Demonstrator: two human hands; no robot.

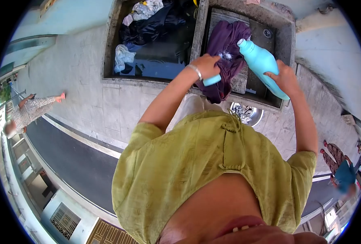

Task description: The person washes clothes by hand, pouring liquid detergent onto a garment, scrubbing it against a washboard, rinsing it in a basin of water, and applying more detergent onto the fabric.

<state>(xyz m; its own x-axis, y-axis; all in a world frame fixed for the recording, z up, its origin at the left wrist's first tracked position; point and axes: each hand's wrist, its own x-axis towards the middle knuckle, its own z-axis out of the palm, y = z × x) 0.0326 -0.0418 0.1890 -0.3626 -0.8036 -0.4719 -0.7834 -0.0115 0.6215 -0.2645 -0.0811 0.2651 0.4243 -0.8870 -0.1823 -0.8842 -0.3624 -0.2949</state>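
My right hand (pixel 285 79) grips a turquoise bottle (pixel 261 61) near its base. The bottle is tilted, and its uncapped white mouth points over a purple garment (pixel 231 36). A turquoise cap (pixel 211 80) is held in the closed fingers of my left hand (pixel 207 67), which wears a bracelet at the wrist. That hand's index finger reaches to a white patch (pixel 225 55) on the garment, though contact is hard to tell. The garment lies bunched over a ridged washing slab (pixel 240 83) and hangs over the front edge of the basin.
Left of the slab, a water-filled concrete tank (pixel 107 61) holds dark cloth (pixel 158 25) and pale cloths (pixel 124 57). A drain (pixel 267 33) lies at the back right. Below the basin stands a metal bowl (pixel 258 117) with patterned cloth. One person (pixel 34 106) is at far left, another (pixel 345 173) at right.
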